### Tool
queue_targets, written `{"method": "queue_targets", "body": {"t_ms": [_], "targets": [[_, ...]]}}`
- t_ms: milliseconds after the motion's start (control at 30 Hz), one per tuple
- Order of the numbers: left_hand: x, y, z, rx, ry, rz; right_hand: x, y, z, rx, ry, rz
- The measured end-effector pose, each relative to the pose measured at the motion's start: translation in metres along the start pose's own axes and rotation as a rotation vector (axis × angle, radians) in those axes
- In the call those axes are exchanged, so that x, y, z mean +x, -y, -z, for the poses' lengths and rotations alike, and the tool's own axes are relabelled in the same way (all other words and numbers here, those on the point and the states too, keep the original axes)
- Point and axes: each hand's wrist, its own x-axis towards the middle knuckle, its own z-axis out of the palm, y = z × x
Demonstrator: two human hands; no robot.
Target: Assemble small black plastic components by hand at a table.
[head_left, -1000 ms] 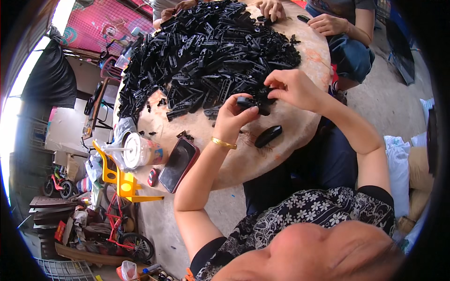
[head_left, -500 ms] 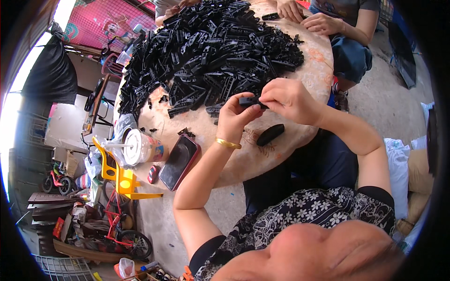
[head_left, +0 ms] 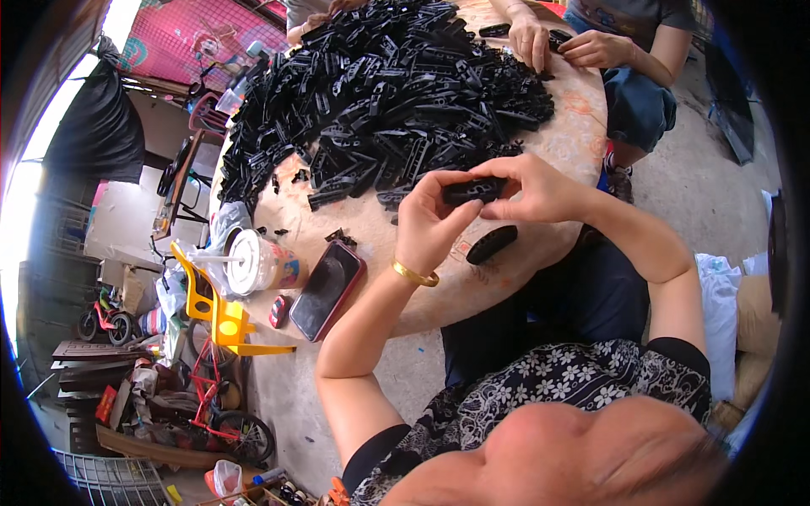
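Between my two hands, just over the near side of the table, is a black elongated plastic part (head_left: 474, 192). My left hand (head_left: 422, 221), with a gold bangle at the wrist, grips its left end. The fingers and thumb of my right hand (head_left: 531, 190) close on its right end. Under my hands, a separate black oblong piece (head_left: 492, 245) lies on the tabletop near the edge. Beyond them rises a large heap of black plastic parts (head_left: 380, 93), whose exact kind I cannot make out.
Left of my left arm, a phone (head_left: 329, 291), a small red object (head_left: 279, 311) and a lidded drink cup (head_left: 261, 266) rest on the round table (head_left: 430, 308). A yellow chair (head_left: 228, 325) stands beside it. Across the table, another person's hands (head_left: 595, 49) handle black pieces.
My right hand has shifted from pinching at the part's end to gripping its side, and the part now shows its broad face. The other person's hands have moved slightly.
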Motion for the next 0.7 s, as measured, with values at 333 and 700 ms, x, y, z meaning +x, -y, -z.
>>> {"method": "queue_targets", "body": {"t_ms": [333,700], "targets": [[-0.003,0.002,-0.008,0.387,0.024,-0.22,-0.002,-0.012,0.007,-0.366,-0.111,0.313],[0.037,0.028,0.034,1.102,-0.255,-0.371,-0.006,-0.014,0.018,-0.629,0.036,0.23]]}}
